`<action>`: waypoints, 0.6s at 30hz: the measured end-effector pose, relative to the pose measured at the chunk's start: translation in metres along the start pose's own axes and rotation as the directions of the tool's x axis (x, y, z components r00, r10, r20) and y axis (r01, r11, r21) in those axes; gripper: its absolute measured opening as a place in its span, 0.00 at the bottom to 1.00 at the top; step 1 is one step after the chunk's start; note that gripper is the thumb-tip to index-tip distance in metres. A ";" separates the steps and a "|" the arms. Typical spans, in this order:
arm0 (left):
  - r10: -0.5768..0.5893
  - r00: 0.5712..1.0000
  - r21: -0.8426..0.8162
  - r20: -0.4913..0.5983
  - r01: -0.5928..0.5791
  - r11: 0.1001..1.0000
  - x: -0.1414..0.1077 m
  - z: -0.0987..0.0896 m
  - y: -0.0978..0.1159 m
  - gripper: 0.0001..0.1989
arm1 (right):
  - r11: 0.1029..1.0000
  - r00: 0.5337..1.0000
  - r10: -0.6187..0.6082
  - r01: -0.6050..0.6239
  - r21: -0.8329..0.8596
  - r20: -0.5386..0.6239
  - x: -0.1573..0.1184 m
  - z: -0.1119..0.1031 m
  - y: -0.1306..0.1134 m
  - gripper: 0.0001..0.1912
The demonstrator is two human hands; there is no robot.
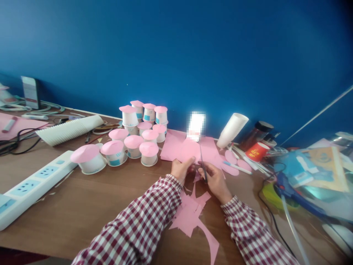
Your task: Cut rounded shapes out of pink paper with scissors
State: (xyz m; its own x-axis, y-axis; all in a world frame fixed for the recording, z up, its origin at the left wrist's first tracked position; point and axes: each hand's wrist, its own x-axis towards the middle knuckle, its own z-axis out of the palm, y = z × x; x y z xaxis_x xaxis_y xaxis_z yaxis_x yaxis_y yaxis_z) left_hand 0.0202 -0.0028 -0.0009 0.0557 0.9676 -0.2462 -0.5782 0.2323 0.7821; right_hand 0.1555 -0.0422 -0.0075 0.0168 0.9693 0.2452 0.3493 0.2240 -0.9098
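Note:
Near the middle of the table, my left hand (181, 170) pinches the near edge of a piece of pink paper (190, 149). Scissors (203, 170) are in my right hand (217, 181), its fingers closed round the handles, with the blades pointing away from me at the paper. Behind both hands lie larger pink sheets (169, 145). Cut pink scraps (187, 212) are heaped on the table between my forearms. Oval pink pieces (231, 157) lie to the right of the sheets.
Paper cups with pink cone tops (113, 151) stand at centre left, some stacked. A power strip (35, 186) and a long cup stack (70, 129) lie left. Farther right are an upright cup stack (234, 129), a red cup (257, 151) and a blue glue gun (299, 200).

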 end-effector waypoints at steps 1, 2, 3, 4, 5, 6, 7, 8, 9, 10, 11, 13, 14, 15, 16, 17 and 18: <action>0.001 1.000 -0.004 0.004 -0.001 1.000 0.000 0.000 0.000 0.17 | 1.000 1.000 0.003 -0.003 0.001 0.000 0.000 0.000 0.000 0.23; 0.003 1.000 -0.012 0.007 -0.003 1.000 0.000 0.001 0.000 0.17 | 1.000 1.000 0.005 -0.005 0.002 0.001 0.000 0.000 -0.001 0.23; 0.003 1.000 -0.022 0.009 -0.003 1.000 0.000 0.001 0.000 0.17 | 1.000 1.000 0.007 -0.007 0.000 0.001 0.000 0.000 -0.001 0.23; 0.003 1.000 -0.037 0.010 -0.003 0.999 0.000 0.001 0.000 0.17 | 1.000 1.000 0.009 -0.009 -0.004 0.002 0.000 0.000 0.000 0.23; 0.004 1.000 -0.055 0.010 -0.004 0.998 0.000 0.001 0.000 0.17 | 1.000 1.000 0.010 -0.010 -0.009 0.004 0.000 0.000 0.000 0.23; 0.006 1.000 -0.071 0.009 -0.005 0.997 0.000 0.001 0.000 0.17 | 1.000 1.000 0.009 -0.009 -0.011 0.004 0.000 0.000 0.001 0.23; 0.008 1.000 -0.081 0.009 -0.007 0.997 0.001 0.002 0.000 0.17 | 1.000 1.000 0.008 -0.008 -0.012 0.004 0.000 0.000 0.002 0.24; 0.012 1.000 -0.083 0.010 -0.011 0.996 0.001 0.001 0.000 0.17 | 1.000 1.000 0.006 -0.006 -0.009 0.004 0.000 0.000 0.003 0.24; 0.015 1.000 -0.075 0.012 -0.014 0.997 0.001 0.001 0.000 0.17 | 1.000 1.000 0.004 -0.004 -0.002 0.004 0.000 0.000 0.004 0.23; 0.017 1.000 -0.059 0.011 -0.016 0.998 0.001 0.001 0.000 0.17 | 1.000 1.000 0.002 -0.002 0.007 0.004 0.000 0.000 0.004 0.23; 0.018 1.000 -0.037 0.009 -0.018 0.999 0.002 0.001 -0.001 0.17 | 1.000 1.000 0.001 -0.002 0.014 0.005 0.000 0.000 0.005 0.23; 0.020 1.000 0.000 0.005 -0.020 1.000 0.002 0.000 -0.002 0.17 | 1.000 1.000 0.008 -0.008 0.021 0.007 0.000 0.000 0.006 0.23; 0.022 1.000 0.014 0.003 -0.022 1.000 0.002 -0.001 -0.002 0.17 | 1.000 1.000 0.014 -0.014 0.021 0.006 0.000 0.000 0.006 0.23; 0.024 1.000 0.027 0.001 -0.024 0.999 0.002 -0.001 -0.003 0.17 | 1.000 1.000 0.020 -0.020 0.020 0.004 0.000 0.000 0.006 0.23; 0.026 1.000 0.041 -0.001 -0.026 0.999 0.002 -0.001 -0.003 0.17 | 0.999 1.000 0.026 -0.026 0.019 0.001 0.000 0.000 0.006 0.23; 0.027 1.000 0.056 -0.004 -0.027 0.998 0.003 -0.001 -0.004 0.17 | 0.999 0.999 0.032 -0.032 0.019 -0.002 0.000 -0.001 0.005 0.23; 0.026 1.000 0.069 -0.008 -0.025 0.997 0.003 -0.001 -0.004 0.17 | 0.999 0.999 0.036 -0.036 0.020 -0.006 0.000 -0.001 0.005 0.23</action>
State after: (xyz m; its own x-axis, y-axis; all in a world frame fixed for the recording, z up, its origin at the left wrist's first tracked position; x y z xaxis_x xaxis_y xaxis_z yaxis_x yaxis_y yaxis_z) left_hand 0.0214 -0.0013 -0.0052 0.0343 0.9725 -0.2302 -0.5219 0.2139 0.8258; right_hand 0.1580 -0.0412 -0.0117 0.0348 0.9763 0.2138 0.3294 0.1907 -0.9247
